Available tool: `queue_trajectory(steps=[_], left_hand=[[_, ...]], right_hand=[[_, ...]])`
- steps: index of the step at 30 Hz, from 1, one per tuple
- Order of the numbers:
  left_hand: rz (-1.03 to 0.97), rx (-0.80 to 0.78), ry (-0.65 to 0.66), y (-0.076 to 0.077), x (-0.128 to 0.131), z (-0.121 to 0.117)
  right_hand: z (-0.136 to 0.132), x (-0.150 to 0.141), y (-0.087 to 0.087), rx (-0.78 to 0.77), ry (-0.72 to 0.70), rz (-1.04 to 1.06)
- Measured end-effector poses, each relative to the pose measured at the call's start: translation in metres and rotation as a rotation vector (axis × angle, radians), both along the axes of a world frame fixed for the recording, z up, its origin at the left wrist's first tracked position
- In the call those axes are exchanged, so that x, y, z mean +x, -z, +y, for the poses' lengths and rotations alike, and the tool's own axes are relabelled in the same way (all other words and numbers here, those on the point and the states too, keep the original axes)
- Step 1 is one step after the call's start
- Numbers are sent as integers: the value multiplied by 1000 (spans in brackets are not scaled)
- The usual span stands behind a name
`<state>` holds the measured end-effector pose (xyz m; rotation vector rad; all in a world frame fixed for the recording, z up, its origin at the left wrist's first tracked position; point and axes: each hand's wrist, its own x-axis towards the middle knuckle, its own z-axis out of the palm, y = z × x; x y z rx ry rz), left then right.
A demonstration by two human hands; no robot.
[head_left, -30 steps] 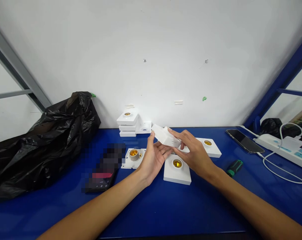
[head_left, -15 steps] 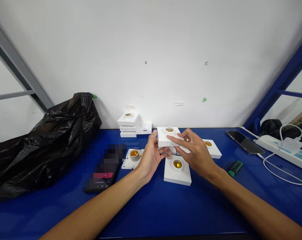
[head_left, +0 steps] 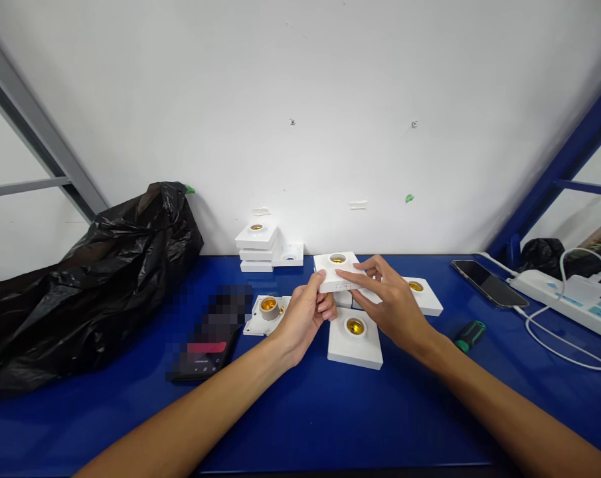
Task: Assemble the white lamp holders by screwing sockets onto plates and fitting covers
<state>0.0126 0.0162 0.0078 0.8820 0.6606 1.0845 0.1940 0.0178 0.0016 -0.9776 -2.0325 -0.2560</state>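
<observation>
Between my two hands a square white lamp holder (head_left: 332, 265) with a round brass-lined socket is held above the table, socket up. My left hand (head_left: 307, 315) pinches its left front corner, thumb on top and fingers curled beneath. My right hand (head_left: 392, 299) grips the right side, with the index finger lying across the top near the front edge. Below it, a second lamp holder (head_left: 354, 355) lies flat on the table. Another lamp holder (head_left: 429, 302) sits behind my right hand, partly covered. An open lamp holder base (head_left: 255, 324) with exposed socket lies left of my left hand.
Several lamp holders form a stack (head_left: 257, 255) by the wall, beside a white cover (head_left: 295, 254). A black plastic bag (head_left: 131, 265) and a dark phone (head_left: 200, 365) are leftward. Rightward are a green screwdriver (head_left: 470, 336), another phone (head_left: 489, 284) and a power strip (head_left: 574, 302) with white cables.
My left thumb has moved from the side of the held lamp holder onto its front corner, and the left fingers have curled in more underneath. My right hand stays nearly in place.
</observation>
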Motion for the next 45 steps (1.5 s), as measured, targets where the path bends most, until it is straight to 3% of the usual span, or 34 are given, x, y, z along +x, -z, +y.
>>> queue_trajectory(steps=[6,13,18,22,26,35,45], left_hand=[[-3,12,2,1,0,0],[78,107,-15,3,0,0],[233,302,2,6,3,-4],[255,455,-127,6,2,-2],[256,515,-225,5,0,5],[390,580,-246,2,2,-4],[332,542,-285,-1,3,-6]], right_hand=[[-5,-4,-5,-156,-27,190],[5,2,-10,-677,-129,739],[15,7,-5,-882,-181,931],[11,6,-7,-855,-346,918],[6,4,-11,-843,-425,827],[10,6,-6,-721,-374,725],[10,6,-8,-585,-345,633]])
